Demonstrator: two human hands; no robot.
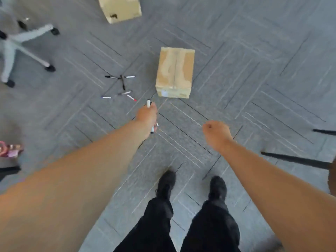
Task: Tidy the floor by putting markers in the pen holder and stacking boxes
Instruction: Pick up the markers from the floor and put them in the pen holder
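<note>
I stand on grey carpet looking down. My left hand (147,117) is closed around white markers (149,103) whose black ends stick out above and below the fist. My right hand (216,132) is a closed fist with nothing visible in it. Several markers (123,88) lie scattered on the floor ahead of my left hand. A taped cardboard box (174,72) sits just right of them. A second cardboard box (120,8) lies farther away at the top edge. No pen holder is in view.
An office chair base (27,50) with castors stands at the upper left. Dark furniture legs (294,160) reach in from the right edge. A pink object (10,149) shows at the left edge. My black shoes (166,182) are below.
</note>
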